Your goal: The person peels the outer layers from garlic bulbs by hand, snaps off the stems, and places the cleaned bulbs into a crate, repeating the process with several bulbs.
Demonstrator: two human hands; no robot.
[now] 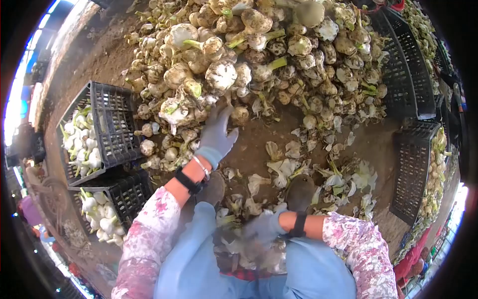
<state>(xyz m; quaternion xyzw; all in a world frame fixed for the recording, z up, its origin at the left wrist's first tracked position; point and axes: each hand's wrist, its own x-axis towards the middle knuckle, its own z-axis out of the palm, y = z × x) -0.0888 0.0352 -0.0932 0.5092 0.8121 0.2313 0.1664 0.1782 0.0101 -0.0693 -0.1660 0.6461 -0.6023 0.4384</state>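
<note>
A large heap of garlic bulbs (pixel 221 74), soil-stained and some with green stem stubs, rises in front of me. My left hand (pixel 217 132), in a grey glove, reaches to the near edge of this heap. Its fingers stretch forward with the thumb apart, close to a brownish garlic bulb (pixel 240 115); the fingertips partly disappear among the bulbs. Low between my knees is my right hand (pixel 264 227), gloved too and smeared by motion. Pale garlic skins (pixel 256 253) lie beneath it, and whether it holds anything is not visible.
At the left, black crates (pixel 118 122) hold cleaner white garlic (pixel 82 142). More black crates (pixel 411 172) stand on the right, garlic showing in one. Loose leaves and peelings (pixel 286 169) litter the dirt floor around my shoes (pixel 300 193). Other people are partly visible at the edges.
</note>
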